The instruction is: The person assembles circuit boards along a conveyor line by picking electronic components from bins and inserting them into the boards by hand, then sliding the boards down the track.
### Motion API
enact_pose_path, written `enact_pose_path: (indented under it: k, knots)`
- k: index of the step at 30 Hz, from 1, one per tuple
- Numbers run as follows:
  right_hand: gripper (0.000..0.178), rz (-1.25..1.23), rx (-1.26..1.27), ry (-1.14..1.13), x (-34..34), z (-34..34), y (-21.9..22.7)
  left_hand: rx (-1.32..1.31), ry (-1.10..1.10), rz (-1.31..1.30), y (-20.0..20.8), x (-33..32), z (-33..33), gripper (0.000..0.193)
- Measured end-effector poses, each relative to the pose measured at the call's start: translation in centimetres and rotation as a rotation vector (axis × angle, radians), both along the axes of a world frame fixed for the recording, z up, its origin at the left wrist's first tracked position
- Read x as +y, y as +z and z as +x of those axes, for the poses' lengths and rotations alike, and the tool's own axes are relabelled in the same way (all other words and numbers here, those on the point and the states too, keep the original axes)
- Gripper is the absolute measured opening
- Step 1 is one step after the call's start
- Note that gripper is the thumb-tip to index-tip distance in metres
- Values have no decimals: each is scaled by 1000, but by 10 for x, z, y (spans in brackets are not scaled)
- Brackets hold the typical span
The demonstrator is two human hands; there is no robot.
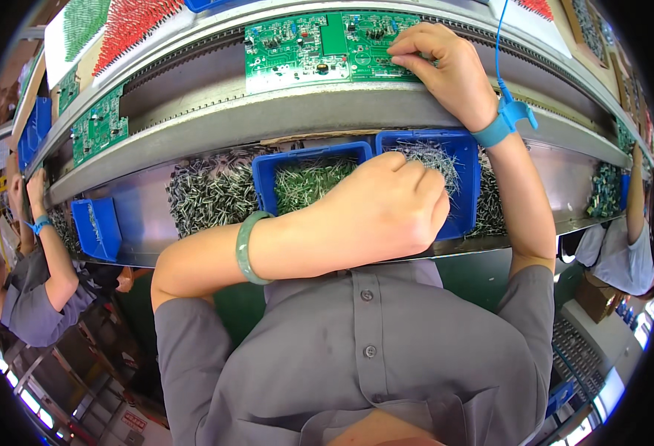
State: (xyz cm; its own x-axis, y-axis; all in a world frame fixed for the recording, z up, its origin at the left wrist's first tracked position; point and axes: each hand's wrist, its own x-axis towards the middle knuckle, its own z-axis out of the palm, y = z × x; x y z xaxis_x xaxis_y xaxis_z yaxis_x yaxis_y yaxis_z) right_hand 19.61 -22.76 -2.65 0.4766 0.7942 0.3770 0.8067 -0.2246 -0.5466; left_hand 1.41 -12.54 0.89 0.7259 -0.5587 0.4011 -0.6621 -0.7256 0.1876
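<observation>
Two green circuit boards sit side by side on the rail: the left board (286,56) and the right board (368,63), both carrying small components. Above the right board, my right hand (452,68) has thumb and forefinger pinched together near its surface; whatever is between them is too small to name. My left hand (397,199) is closed over the right blue bin (469,212), its curled fingertips hidden beneath the hand. That bin holds thin wire-legged parts (435,156). Left of it, another blue bin (267,182) contains green-bodied leaded parts (304,182).
Loose dark cylindrical parts (211,189) lie heaped left of the bins. A metal rail (215,119) runs between bins and boards. Another circuit board (100,126) stands farther left. A blue cord (499,44) hangs to my right wrist strap. Co-workers' arms (55,260) show at both sides.
</observation>
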Motion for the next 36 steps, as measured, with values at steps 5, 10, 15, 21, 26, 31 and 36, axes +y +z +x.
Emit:
enact_pose_path:
  k: [5,10,15,21,26,31,36]
  knots:
    - [11,-23,72,51,0,1,0,-3,77,-78,0,9,-6,14]
    - [9,-55,171,17,0,0,1,-19,73,-82,-3,11,-6,20]
    - [9,-59,174,22,1,0,1,-73,75,-116,-5,10,-5,26]
    - [9,-83,200,32,3,-1,5,-108,94,-118,-9,14,-3,26]
    - [12,-72,119,113,5,5,-1,-17,156,-135,9,46,10,23]
    - [19,-163,-35,102,2,4,9,80,591,-488,-16,113,35,12]
    - [28,-106,-64,45,-15,-37,35,275,734,-738,-39,129,32,16]
